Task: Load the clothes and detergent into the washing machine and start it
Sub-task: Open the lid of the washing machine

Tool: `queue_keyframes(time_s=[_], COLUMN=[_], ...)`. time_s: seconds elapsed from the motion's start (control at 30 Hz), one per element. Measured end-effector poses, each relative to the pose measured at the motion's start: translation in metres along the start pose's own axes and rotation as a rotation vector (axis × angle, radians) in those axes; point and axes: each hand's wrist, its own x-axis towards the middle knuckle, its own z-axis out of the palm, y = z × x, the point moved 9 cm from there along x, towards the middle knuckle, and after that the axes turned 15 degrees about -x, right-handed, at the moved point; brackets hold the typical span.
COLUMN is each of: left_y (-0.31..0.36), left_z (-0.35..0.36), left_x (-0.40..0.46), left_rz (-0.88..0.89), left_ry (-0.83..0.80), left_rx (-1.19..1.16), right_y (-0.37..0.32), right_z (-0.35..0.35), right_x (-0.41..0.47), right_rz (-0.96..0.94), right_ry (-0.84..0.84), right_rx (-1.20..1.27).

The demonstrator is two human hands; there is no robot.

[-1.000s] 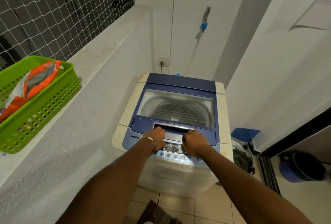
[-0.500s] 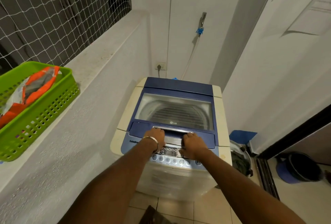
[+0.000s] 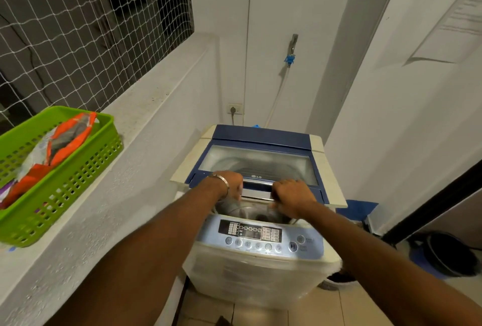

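A top-loading washing machine [image 3: 257, 271] with a cream body stands in front of me. Its blue lid [image 3: 260, 140] with a clear window is lifted at the front, so a gap shows the drum below. My left hand [image 3: 230, 183] and my right hand [image 3: 292, 194] both grip the lid's front handle, fingers curled under it. The light-blue control panel [image 3: 260, 237] with its row of buttons lies just below my hands. An orange detergent bag [image 3: 69, 140] lies in a green basket [image 3: 67, 190] on the ledge at left. No clothes are visible.
A white ledge [image 3: 161, 96] with netting above runs along the left. A wall socket [image 3: 235, 109] and a tap with hose [image 3: 290, 51] sit behind the machine. A blue bin [image 3: 360, 209] and a dark bucket [image 3: 448, 255] stand on the floor at right.
Both hands have raised the front of the lid, opening a gap over the drum and uncovering the control panel. The view has shifted slightly.
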Motion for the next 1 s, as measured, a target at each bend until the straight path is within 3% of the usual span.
queue_keyframes(time_s=[0.13,0.57,0.77,1.0], left_y=[0.009,0.042,0.050,0.057], left_z=[-0.028,-0.122,-0.157,-0.207], left_x=[0.002,0.008,0.016,0.015], left_rz=[0.020,0.078,0.079,0.078], left_ry=[-0.046,0.075,0.187,0.435], left_rx=[-0.057,-0.027,-0.019,-0.059], right_y=[0.014,0.066,0.088,0.119], right_z=[-0.028,-0.103,-0.122,-0.147], right_x=[0.011,0.048,0.068,0.087], right_rz=[-0.035,-0.115,-0.082,0.013], right_ry=[0.014,0.073,0.088,0.127], right_rx=[-0.030,0.005,-0.020,0.089])
